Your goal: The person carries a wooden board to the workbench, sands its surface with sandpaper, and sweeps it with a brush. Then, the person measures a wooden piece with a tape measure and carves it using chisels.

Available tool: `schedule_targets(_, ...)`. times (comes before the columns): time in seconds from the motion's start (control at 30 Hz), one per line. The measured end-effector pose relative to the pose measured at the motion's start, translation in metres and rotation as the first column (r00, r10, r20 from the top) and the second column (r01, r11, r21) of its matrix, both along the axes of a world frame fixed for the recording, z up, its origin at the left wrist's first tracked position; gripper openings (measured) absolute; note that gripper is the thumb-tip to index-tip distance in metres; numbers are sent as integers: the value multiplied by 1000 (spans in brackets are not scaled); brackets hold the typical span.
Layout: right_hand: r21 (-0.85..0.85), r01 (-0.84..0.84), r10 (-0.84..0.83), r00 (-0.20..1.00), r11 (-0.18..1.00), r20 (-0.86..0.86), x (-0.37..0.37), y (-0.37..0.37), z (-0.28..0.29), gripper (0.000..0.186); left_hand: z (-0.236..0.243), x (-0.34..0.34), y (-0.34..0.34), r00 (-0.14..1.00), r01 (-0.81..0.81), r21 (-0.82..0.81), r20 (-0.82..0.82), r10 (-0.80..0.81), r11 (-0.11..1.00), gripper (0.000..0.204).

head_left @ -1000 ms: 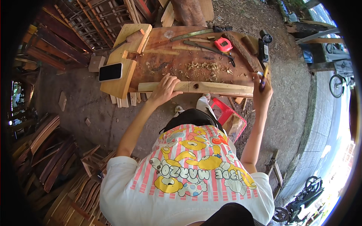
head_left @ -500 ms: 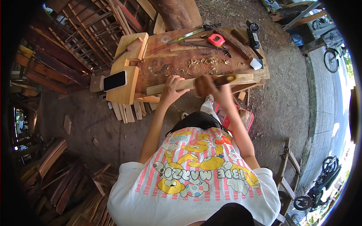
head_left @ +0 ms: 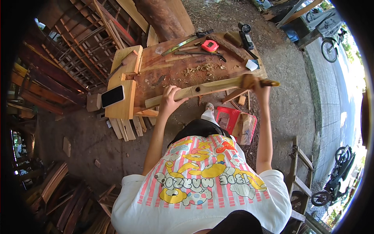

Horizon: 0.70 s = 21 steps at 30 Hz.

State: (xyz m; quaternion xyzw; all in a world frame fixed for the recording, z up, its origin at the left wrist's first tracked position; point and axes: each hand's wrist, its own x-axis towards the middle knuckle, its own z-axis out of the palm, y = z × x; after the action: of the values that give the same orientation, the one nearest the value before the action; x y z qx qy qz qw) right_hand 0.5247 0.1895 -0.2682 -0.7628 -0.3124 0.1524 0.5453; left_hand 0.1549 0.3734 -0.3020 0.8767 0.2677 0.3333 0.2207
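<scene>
Below the tabletop's near edge, a red plastic object (head_left: pixel 227 116) sits on the ground, and pale wood strips (head_left: pixel 127 128) lie beneath the near left corner. The wooden bar (head_left: pixel 186 93), pierced by a hole, runs along that near edge; whether it rests there cannot be told. The left hand (head_left: pixel 170 101) is clamped around its left part; the right hand (head_left: pixel 261 89) is closed on a brown tool (head_left: pixel 246 81) at the other end.

On the tabletop (head_left: pixel 161 72), curled shavings (head_left: pixel 202 69) litter the middle. A phone (head_left: pixel 113 96) lies on a thick board at the left edge; a red tape measure (head_left: pixel 209 46) is near the far edge, and a black device (head_left: pixel 245 37) stands by the far right corner.

Beyond the far edge rises a thick trunk (head_left: pixel 159 17); lattice frames (head_left: pixel 72 45) lean left, and a motorcycle (head_left: pixel 337 179) stands off right, by the paving.
</scene>
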Motion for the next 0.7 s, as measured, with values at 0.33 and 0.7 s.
schedule_targets(0.33, 41, -114, 110, 990, 993, 86, -79, 33, 48, 27, -6, -2, 0, 1000, -20, -6, -11, 20, 1000, 45)
schedule_targets(0.7, 10, -382, 374, 900, 924, -225, -114, 50, 14, 28, 5, -1, 0, 1000, -14, -14, 6, 14, 1000, 44)
